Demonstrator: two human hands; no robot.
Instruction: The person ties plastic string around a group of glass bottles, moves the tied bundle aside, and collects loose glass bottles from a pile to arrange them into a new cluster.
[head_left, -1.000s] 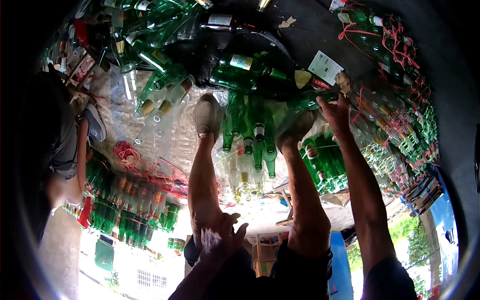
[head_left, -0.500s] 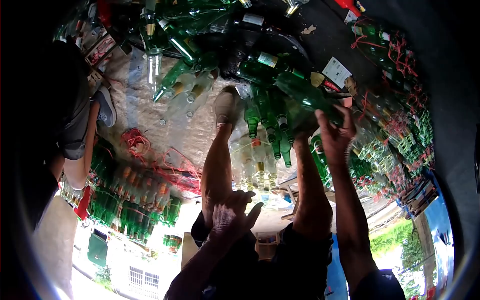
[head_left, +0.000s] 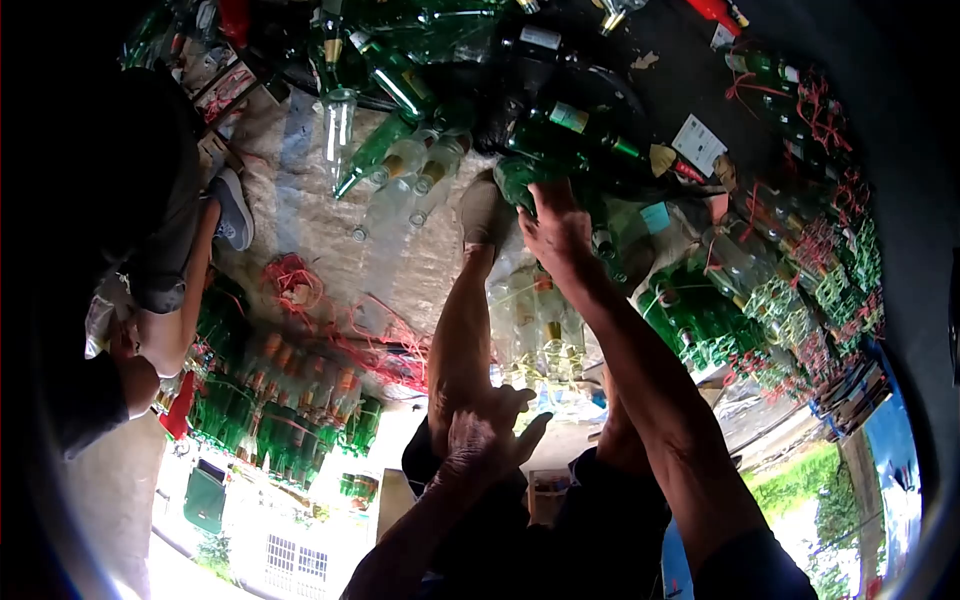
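My right hand (head_left: 558,228) reaches up beside my left shoe and is closed on a green glass bottle (head_left: 515,180). Part of that bottle is hidden by the fingers. Other green bottles (head_left: 555,145) lie just beyond it, one with a label. My left hand (head_left: 490,430) rests near my left knee with thumb and fingers apart, holding nothing. Between my legs stand clear bottles (head_left: 540,315) grouped together with yellowish string. Left of my shoe (head_left: 483,210), several clear bottles (head_left: 405,180) and a green bottle (head_left: 375,155) lie on the floor sheet.
Another person's leg and grey shoe (head_left: 232,208) are at the left. Red string (head_left: 295,283) lies tangled on the floor. Tied rows of bottles (head_left: 285,390) stand at lower left, and netted bottles (head_left: 810,270) at right. A white paper card (head_left: 700,145) lies at upper right.
My right hand has moved left with a green bottle, from near my right leg to beside my left shoe. My left hand stays by the knee. The view has shifted slightly.
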